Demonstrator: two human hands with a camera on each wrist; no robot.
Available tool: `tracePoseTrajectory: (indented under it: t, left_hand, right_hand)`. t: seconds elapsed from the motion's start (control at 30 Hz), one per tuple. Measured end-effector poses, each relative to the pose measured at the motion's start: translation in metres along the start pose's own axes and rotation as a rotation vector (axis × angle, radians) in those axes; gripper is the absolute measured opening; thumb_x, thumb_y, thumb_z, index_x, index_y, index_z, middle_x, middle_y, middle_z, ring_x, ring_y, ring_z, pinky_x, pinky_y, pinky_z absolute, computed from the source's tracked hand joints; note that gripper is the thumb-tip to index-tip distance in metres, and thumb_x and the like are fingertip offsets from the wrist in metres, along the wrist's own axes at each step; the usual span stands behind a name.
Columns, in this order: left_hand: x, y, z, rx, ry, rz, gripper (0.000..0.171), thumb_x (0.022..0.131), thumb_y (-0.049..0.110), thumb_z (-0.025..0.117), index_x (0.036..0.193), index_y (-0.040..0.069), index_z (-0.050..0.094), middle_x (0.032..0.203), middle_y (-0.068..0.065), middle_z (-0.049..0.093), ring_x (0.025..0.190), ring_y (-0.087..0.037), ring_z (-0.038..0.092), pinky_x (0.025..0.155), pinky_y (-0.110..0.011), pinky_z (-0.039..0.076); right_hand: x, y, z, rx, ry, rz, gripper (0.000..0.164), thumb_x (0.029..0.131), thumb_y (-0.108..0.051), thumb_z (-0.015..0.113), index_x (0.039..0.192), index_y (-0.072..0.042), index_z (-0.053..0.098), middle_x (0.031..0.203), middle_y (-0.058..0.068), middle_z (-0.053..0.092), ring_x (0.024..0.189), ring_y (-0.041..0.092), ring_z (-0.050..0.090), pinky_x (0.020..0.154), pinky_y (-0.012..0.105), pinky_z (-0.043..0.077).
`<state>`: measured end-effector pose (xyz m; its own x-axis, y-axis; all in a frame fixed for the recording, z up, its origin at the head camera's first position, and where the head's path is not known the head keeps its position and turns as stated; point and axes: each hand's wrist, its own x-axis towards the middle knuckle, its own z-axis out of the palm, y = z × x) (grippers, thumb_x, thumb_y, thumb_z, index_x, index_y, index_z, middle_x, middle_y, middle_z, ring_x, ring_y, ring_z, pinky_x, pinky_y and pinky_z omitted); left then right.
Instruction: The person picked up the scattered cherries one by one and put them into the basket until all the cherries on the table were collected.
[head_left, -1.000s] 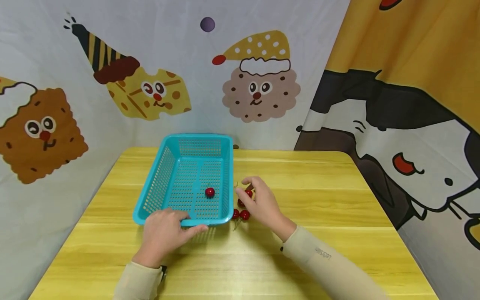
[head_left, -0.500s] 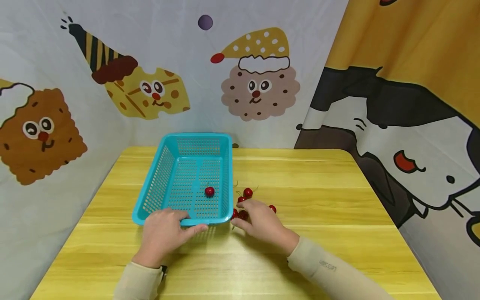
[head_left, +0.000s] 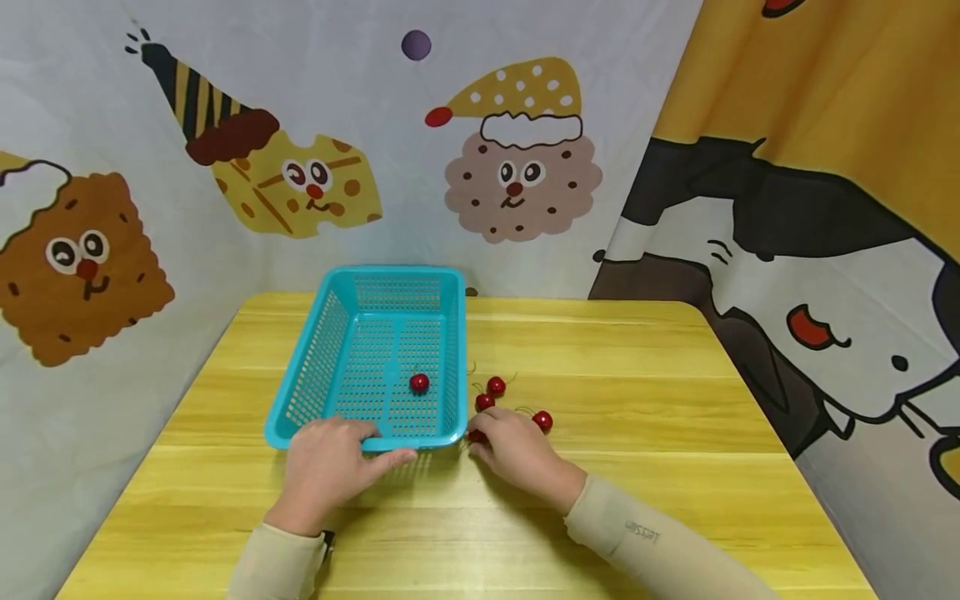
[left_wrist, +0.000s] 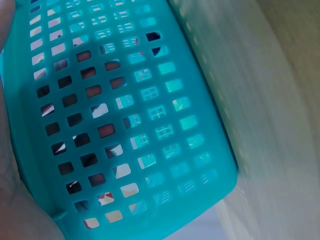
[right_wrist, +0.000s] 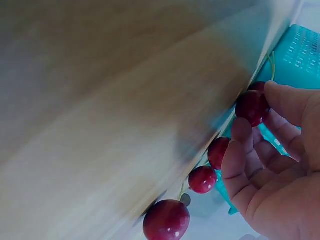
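My left hand (head_left: pixel 324 471) grips the near rim of a blue plastic basket (head_left: pixel 460 358), thumb outside and fingers over the edge. In the left wrist view the basket's perforated wall (left_wrist: pixel 150 120) fills much of the frame. One cherry (head_left: pixel 419 383) lies on the basket floor. Just right of the basket's near corner, my right hand (head_left: pixel 525 458) pinches a cherry (right_wrist: pixel 252 108) between thumb and fingers, low at the table. Another cherry shows partly behind it. Around this hand lie three more cherries: one at the back (head_left: pixel 496 386), one by the fingers (head_left: pixel 485 402) and one to the right (head_left: pixel 542 421).
The yellow wood-grain table (head_left: pixel 637 375) extends to the right and in front of the basket. A thin loose stem (head_left: pixel 472 367) lies beside the basket's right wall. Behind the table hangs a cartoon-printed cloth (head_left: pixel 405 108).
My right hand has moved from the farther cherries toward the nearer ones by the basket corner, and its fingers have closed on one. A cherry to the right came into view. The left hand stayed put.
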<state>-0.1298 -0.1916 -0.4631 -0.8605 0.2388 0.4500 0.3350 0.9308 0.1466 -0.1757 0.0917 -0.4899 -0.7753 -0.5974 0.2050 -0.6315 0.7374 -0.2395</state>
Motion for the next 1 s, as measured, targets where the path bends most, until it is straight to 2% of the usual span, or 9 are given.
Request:
tracePoseTrajectory:
  t: [0.3, 0.6, 0.9, 1.0]
  left_hand:
    - [-0.0007, -0.0003, 0.0011, 0.002, 0.021, 0.004, 0.061, 0.065, 0.087, 0.059, 0.070, 0.028, 0.073, 0.053, 0.008, 0.057, 0.045, -0.019, 0.051, 0.037, -0.033, 0.033]
    - [-0.0034, -0.0009, 0.0014, 0.002, 0.036, 0.011, 0.056, 0.063, 0.083, 0.066, 0.070, 0.027, 0.074, 0.054, 0.007, 0.058, 0.046, -0.018, 0.051, 0.037, -0.032, 0.034]
    - [-0.0057, 0.0018, -0.0001, -0.021, 0.042, 0.014, 0.053, 0.063, 0.080, 0.069, 0.066, 0.027, 0.070, 0.053, 0.010, 0.056, 0.045, -0.014, 0.048, 0.037, -0.031, 0.034]
    - [-0.0070, 0.0028, -0.0009, -0.031, 0.045, 0.017, 0.052, 0.063, 0.079, 0.070, 0.064, 0.027, 0.068, 0.052, 0.011, 0.053, 0.043, -0.012, 0.045, 0.036, -0.030, 0.032]
  right_hand:
    - [-0.0007, -0.0025, -0.0008, -0.017, -0.006, 0.001, 0.021, 0.087, -0.028, 0.077, 0.103, -0.016, 0.070, 0.095, -0.004, 0.066, 0.086, 0.013, 0.061, 0.072, 0.035, 0.055]
    - [-0.0024, -0.0040, -0.0019, -0.003, -0.016, 0.014, 0.022, 0.086, -0.025, 0.078, 0.104, -0.015, 0.070, 0.094, -0.004, 0.064, 0.081, 0.012, 0.060, 0.070, 0.035, 0.055]
    - [-0.0050, -0.0061, -0.0035, 0.039, -0.056, 0.082, 0.033, 0.083, -0.027, 0.080, 0.107, -0.010, 0.064, 0.093, -0.001, 0.062, 0.079, 0.013, 0.059, 0.067, 0.034, 0.055]
    - [-0.0068, -0.0081, -0.0031, 0.054, -0.075, 0.108, 0.041, 0.083, -0.029, 0.081, 0.113, -0.008, 0.061, 0.098, 0.001, 0.062, 0.082, 0.014, 0.059, 0.070, 0.035, 0.056]
